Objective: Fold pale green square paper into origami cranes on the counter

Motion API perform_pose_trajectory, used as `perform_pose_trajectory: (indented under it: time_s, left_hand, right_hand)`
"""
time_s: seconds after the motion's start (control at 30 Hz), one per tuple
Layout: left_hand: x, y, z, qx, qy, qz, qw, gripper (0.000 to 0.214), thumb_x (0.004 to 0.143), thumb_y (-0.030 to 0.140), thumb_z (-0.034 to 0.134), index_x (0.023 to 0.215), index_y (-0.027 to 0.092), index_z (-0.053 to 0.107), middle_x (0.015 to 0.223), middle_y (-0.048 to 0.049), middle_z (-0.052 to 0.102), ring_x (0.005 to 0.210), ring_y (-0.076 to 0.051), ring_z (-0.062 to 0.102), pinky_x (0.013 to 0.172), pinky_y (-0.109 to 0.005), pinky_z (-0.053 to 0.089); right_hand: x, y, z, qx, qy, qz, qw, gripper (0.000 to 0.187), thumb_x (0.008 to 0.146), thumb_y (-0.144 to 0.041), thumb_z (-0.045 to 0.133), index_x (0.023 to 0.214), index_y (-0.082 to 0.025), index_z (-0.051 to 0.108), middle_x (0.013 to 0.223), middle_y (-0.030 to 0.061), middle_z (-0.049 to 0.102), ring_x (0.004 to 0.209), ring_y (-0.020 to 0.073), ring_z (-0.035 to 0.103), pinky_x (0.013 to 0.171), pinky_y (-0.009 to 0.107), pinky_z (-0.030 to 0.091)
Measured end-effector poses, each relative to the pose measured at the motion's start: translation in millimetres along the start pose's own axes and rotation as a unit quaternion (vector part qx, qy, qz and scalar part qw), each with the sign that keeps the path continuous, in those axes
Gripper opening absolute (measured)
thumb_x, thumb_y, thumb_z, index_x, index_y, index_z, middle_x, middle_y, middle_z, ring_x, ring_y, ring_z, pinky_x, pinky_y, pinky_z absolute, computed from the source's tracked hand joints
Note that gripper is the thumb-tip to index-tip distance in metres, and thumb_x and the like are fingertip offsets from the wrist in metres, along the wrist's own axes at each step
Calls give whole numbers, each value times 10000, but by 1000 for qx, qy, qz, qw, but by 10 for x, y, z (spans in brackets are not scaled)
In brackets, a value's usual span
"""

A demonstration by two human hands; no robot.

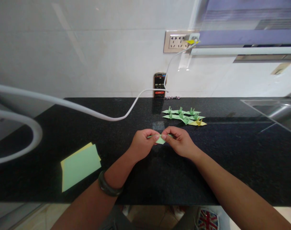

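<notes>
Both hands meet over the middle of the black counter [207, 166]. My left hand [142, 144] and my right hand [179, 141] each pinch one side of a small, partly folded green paper piece [160, 139], held just above the counter. Their fingers are curled closed on it. Behind the hands lies a cluster of several folded paper cranes [183, 116], mostly green, with one yellow crane [198, 122] at the right end.
A stack of green and yellow paper sheets [80, 166] lies at the front left. A phone [160, 85] showing a timer leans on the wall, its white cable [88, 110] running left across the counter. A wall socket [177, 41] is above; a sink [277, 111] at right.
</notes>
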State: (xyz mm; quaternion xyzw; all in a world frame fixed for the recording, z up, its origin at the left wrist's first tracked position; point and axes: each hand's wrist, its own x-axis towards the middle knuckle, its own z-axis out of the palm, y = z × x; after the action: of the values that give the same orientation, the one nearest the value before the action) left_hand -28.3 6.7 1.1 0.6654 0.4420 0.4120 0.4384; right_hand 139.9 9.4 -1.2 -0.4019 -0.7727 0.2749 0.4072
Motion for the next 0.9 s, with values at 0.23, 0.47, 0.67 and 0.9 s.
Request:
perform_pose_trajectory:
  time_s: [0.23,0.47,0.67,0.9]
  left_hand:
    - [23,-33,3,-4,-7,-10,1000,237,694,354,547,726,126,605,626,-22,595,554,-107,519,521,-215,392]
    - [33,-68,-13,16,31,-8,999,222,709,343,528,702,129,586,602,-10,573,545,-102,509,516,-213,390]
    - [38,-104,17,-42,-23,-32,998,221,687,339,563,750,128,581,644,-20,590,566,-105,532,529,-217,408]
    - [50,-87,39,-149,-30,-111,982,192,638,289,621,731,129,571,631,-18,615,563,-111,566,564,-238,436]
  right_hand:
    - [8,-8,-2,6,-16,-14,1000,146,783,-242,484,727,-154,587,686,16,580,644,119,525,614,235,398]
    - [15,44,16,14,-14,23,1000,168,788,-269,480,746,-150,590,675,14,596,620,116,525,581,228,395]
    - [26,28,-53,-23,-25,-13,999,146,768,-244,506,695,-160,601,657,13,591,623,119,527,592,236,395]
    - [45,120,48,160,88,70,981,328,739,-357,543,1016,-189,491,654,-12,548,527,97,509,495,223,422]
